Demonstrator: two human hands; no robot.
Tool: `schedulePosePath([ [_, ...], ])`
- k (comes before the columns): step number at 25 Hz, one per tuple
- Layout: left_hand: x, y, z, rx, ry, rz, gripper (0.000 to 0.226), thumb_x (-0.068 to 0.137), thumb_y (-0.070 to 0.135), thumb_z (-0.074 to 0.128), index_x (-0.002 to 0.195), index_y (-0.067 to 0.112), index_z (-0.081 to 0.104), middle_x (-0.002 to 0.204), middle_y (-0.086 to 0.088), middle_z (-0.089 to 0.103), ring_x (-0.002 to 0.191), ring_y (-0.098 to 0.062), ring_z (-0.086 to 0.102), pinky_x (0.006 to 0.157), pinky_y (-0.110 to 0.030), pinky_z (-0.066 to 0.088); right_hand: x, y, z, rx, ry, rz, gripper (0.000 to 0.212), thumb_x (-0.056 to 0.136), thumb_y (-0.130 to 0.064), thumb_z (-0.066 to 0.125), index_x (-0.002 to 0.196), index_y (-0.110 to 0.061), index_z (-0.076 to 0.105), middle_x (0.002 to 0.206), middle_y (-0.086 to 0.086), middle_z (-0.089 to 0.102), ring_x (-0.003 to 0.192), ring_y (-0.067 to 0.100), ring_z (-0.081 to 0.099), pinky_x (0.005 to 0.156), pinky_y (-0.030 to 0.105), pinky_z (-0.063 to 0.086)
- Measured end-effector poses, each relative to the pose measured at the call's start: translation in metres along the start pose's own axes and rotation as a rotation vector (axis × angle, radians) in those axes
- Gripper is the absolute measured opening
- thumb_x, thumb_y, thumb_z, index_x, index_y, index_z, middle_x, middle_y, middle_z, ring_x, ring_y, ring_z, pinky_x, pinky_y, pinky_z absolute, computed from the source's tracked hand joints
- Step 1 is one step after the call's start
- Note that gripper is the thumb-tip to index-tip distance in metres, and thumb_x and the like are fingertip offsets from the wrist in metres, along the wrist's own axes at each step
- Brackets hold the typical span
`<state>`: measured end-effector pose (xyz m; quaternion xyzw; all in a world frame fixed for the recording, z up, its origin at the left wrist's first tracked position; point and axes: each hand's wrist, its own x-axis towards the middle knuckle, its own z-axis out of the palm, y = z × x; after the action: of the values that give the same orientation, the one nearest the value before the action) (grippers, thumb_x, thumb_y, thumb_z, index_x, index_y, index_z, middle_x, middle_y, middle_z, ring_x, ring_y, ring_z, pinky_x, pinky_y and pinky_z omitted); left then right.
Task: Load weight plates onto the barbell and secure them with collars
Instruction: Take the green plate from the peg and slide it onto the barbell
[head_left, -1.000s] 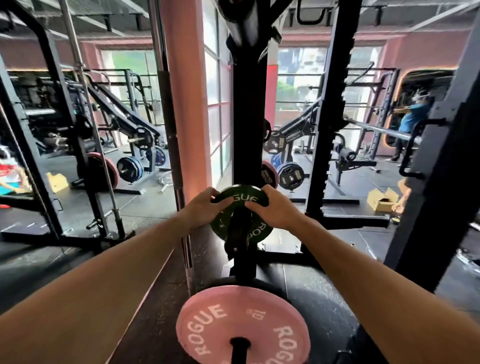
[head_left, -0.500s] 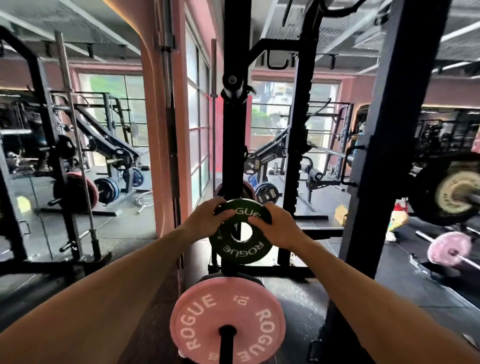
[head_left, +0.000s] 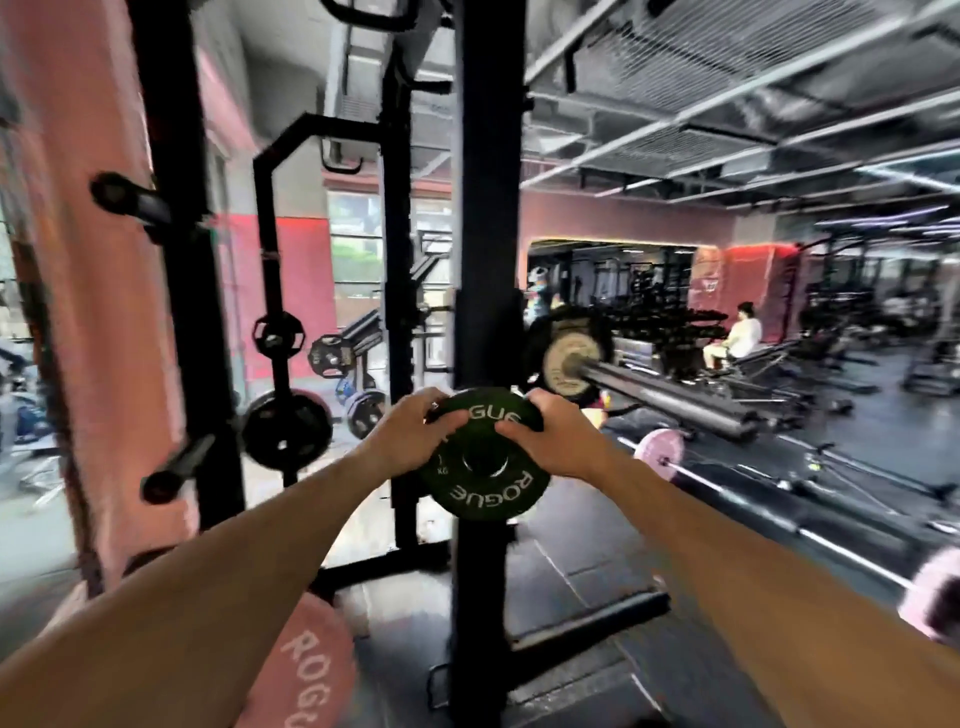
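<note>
I take the black post (head_left: 485, 218) as my landmark. Left of it my left hand (head_left: 410, 441) curls its fingers (head_left: 441, 418) over the upper rim of the plate (head_left: 485, 467), thumb on the face. The plate hangs in the air right in front of the post, at mid height: a small green disc, stiff and flat, with raised ROGUE lettering and a round centre hole. I judge it light for its kind but dense, its smooth coated face apt to slip, so the rim at two opposite sides is the place to hold. Right of the post my right hand (head_left: 545, 441) grips the rim likewise. Further right the barbell (head_left: 665, 395) lies racked, a steel sleeve, plates already on
</note>
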<state>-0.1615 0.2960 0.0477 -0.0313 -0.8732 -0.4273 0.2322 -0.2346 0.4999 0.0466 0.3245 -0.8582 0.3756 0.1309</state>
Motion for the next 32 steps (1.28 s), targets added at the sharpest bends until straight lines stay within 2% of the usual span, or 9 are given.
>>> schedulePosePath([
  [5,0.010,0.083,0.136,-0.197,-0.060,-0.027,0.005,0.099,0.022,0.064,0.100,0.018,0.062,0.091,-0.010,0.071,0.079,-0.025,0.072,0.061,-0.032,0.059,-0.050,0.086,-0.128,-0.106,0.000,0.002,0.027,0.090,-0.041,0.070,0.101,-0.021,0.057,0.086,-0.009,0.062,0.079,0.004,0.063,0.062,0.019,0.046],
  [7,0.017,0.113,0.175,-0.239,-0.068,-0.006,0.006,0.099,0.021,0.063,0.104,0.018,0.063,0.098,-0.012,0.072,0.083,-0.027,0.073,0.066,-0.038,0.061,-0.062,0.114,-0.165,-0.110,0.015,0.036,0.032,0.091,-0.041,0.069,0.106,-0.015,0.059,0.095,0.000,0.066,0.086,0.015,0.065,0.071,0.030,0.054],
  [10,0.032,0.143,0.213,-0.177,-0.041,0.012,0.017,0.099,0.024,0.063,0.111,0.012,0.064,0.106,-0.013,0.071,0.095,-0.031,0.072,0.084,-0.049,0.060,-0.071,0.142,-0.201,-0.090,0.050,0.063,0.034,0.092,-0.040,0.069,0.111,-0.014,0.058,0.103,0.007,0.067,0.092,0.024,0.066,0.079,0.043,0.056],
  [13,0.047,0.162,0.241,-0.110,-0.019,0.037,0.020,0.097,0.030,0.065,0.110,0.014,0.064,0.102,-0.011,0.073,0.091,-0.028,0.072,0.082,-0.045,0.060,-0.075,0.165,-0.226,-0.059,0.105,0.051,0.030,0.092,-0.036,0.069,0.111,-0.015,0.059,0.103,0.005,0.067,0.093,0.023,0.066,0.080,0.039,0.055],
  [18,0.066,0.168,0.257,-0.034,0.001,0.095,0.018,0.094,0.033,0.069,0.100,0.017,0.064,0.093,-0.009,0.074,0.082,-0.028,0.073,0.077,-0.049,0.061,-0.064,0.192,-0.237,0.026,0.116,0.042,0.030,0.093,-0.029,0.070,0.115,-0.011,0.060,0.106,0.010,0.068,0.097,0.026,0.066,0.087,0.045,0.055],
  [21,0.067,0.164,0.253,0.012,0.022,0.154,0.018,0.091,0.035,0.073,0.092,0.020,0.064,0.088,-0.006,0.073,0.078,-0.025,0.073,0.073,-0.051,0.061,-0.054,0.203,-0.235,0.053,0.075,0.010,0.031,0.093,-0.028,0.071,0.118,-0.012,0.060,0.109,0.010,0.068,0.098,0.026,0.065,0.086,0.041,0.056],
  [25,0.069,0.155,0.241,0.097,0.028,0.232,0.018,0.087,0.039,0.074,0.079,0.031,0.060,0.079,0.003,0.068,0.076,-0.020,0.071,0.070,-0.049,0.060,-0.042,0.212,-0.225,0.144,0.036,-0.041,0.032,0.091,-0.025,0.073,0.116,-0.009,0.060,0.111,0.015,0.066,0.102,0.031,0.066,0.089,0.053,0.055],
  [30,0.080,0.155,0.240,0.102,0.017,0.251,0.020,0.090,0.030,0.074,0.077,0.032,0.059,0.080,0.003,0.067,0.076,-0.017,0.070,0.067,-0.040,0.060,-0.030,0.222,-0.224,0.121,0.059,-0.100,0.040,0.090,-0.030,0.074,0.123,-0.013,0.059,0.117,0.011,0.067,0.105,0.028,0.065,0.090,0.051,0.056],
  [32,0.085,0.155,0.239,0.092,-0.003,0.257,0.021,0.090,0.031,0.074,0.076,0.031,0.058,0.081,-0.001,0.069,0.077,-0.023,0.071,0.068,-0.044,0.061,-0.027,0.227,-0.222,0.114,0.064,-0.114,0.045,0.091,-0.032,0.072,0.129,-0.014,0.058,0.119,0.009,0.067,0.107,0.027,0.064,0.092,0.050,0.055],
])
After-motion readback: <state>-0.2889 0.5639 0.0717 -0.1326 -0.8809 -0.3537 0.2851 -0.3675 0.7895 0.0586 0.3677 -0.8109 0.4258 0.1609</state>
